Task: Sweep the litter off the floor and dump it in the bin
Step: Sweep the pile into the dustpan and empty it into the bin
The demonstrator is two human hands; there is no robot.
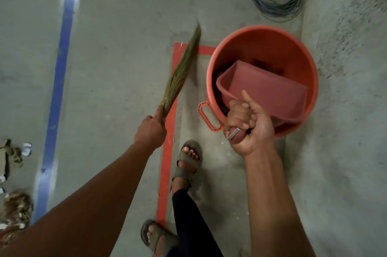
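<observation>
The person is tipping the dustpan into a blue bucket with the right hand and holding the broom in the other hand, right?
Not quite. The bucket is orange-red, not blue, as the head view shows. The rest holds: the right hand tips the dustpan into it, and the left hand holds the broom.

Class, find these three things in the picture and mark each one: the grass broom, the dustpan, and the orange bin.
Grass broom [182, 68], head view, middle of the bristle bundle.
Dustpan [266, 89], head view, flat back of the pan inside the bin.
Orange bin [259, 29], head view, far rim.
</observation>
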